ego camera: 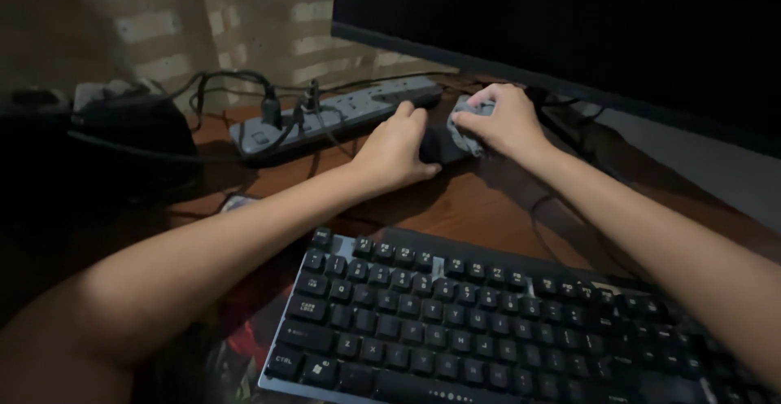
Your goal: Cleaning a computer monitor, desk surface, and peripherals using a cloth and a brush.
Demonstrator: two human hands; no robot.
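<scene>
Closest to the camera sits a black keyboard (pixel 488 323), low on the brown counter (pixel 480 205). Far to the left of the keyboard and behind it is a dark lump (pixel 106 139), too dim to name. Behind the keyboard lies a grey power strip (pixel 342 115) with black plugs and cords in it. Just right of the strip, the left hand (pixel 399 148) has its grip curled on a small dark thing (pixel 439 145). Touching that, the right hand (pixel 500 119) pinches a small grey thing (pixel 468 127) with bent fingers. Both hands seem busy working the two pieces together, which likely needs a steady hold. Above and to the right is a big black screen (pixel 569 21).
</scene>
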